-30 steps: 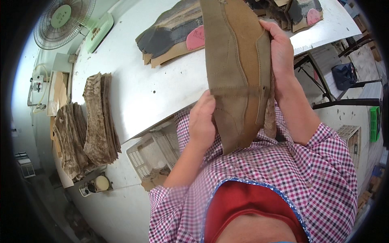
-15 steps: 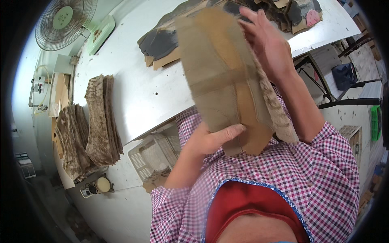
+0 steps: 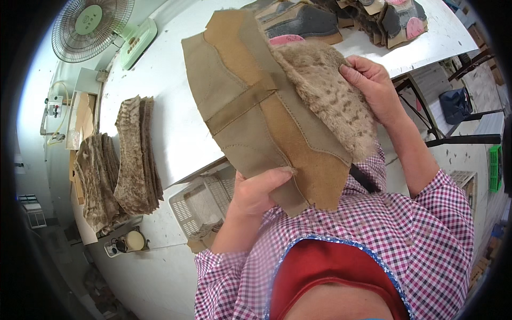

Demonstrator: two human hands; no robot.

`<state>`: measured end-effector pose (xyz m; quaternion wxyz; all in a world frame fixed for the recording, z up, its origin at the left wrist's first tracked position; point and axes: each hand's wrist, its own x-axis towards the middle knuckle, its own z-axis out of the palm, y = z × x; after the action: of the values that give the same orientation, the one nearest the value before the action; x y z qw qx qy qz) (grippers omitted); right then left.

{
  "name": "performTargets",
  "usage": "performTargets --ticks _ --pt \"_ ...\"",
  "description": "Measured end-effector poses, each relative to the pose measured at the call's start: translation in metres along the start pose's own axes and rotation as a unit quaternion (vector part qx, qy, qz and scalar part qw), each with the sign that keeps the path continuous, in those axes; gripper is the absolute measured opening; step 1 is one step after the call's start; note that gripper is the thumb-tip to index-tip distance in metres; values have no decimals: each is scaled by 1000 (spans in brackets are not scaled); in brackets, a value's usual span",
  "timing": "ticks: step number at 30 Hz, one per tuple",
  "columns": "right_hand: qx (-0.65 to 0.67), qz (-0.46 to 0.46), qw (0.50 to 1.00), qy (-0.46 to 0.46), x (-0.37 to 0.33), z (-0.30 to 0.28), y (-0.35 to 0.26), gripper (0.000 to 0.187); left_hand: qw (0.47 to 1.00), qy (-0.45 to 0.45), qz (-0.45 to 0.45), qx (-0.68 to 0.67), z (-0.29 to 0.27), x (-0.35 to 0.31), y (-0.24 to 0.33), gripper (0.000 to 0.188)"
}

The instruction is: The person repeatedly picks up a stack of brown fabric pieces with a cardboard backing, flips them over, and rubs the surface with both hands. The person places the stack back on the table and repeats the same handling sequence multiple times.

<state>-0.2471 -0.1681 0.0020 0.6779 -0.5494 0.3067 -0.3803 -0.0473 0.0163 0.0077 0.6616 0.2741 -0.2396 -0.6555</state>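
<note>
Held up over the table's near edge is a sewn panel (image 3: pixel 234 101) of olive-brown fabric with tan inserts and stitched seams. Its right part folds over to show spotted beige fur (image 3: pixel 330 90). My left hand (image 3: pixel 256 194) grips the lower end, thumb across the fabric face and fingers hidden behind. At the upper right, my right hand (image 3: pixel 373 88) pinches the fur edge between thumb and fingers. Behind the panel lies a pile of dark grey and tan cut pieces (image 3: pixel 309 24), some with pink patches.
Two stacks of brown furry pieces (image 3: pixel 137 160) hang over the white table's (image 3: pixel 181 117) left edge. A green desk fan (image 3: pixel 88 24) stands at the far left. Below the table sits a pale plastic basket (image 3: pixel 186 213). Dark metal legs and a blue bag (image 3: pixel 453 101) are at right.
The panel has tilted to the left at its top and its fur side has come into view on the right. My right hand has moved down to the fur edge.
</note>
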Motion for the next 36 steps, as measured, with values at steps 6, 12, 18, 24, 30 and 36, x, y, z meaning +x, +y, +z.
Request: performTargets --ticks 6,12,18,24,30,36 --pt "-71 -47 996 -38 0 33 44 19 999 1 2 -32 16 4 -15 54" --pt "-95 14 994 -54 12 36 58 26 998 67 -8 6 20 11 -2 47" --pt "-296 -214 923 122 7 16 3 21 988 127 45 75 14 10 -1 50" --pt "-479 -372 795 14 -50 54 -33 22 990 87 83 72 8 16 -5 41" --pt "-437 -286 852 -16 -53 56 -29 21 988 93 69 102 11 10 -3 50" --pt "-346 -170 919 -78 -56 48 -32 19 984 96 37 142 13 11 1 52"
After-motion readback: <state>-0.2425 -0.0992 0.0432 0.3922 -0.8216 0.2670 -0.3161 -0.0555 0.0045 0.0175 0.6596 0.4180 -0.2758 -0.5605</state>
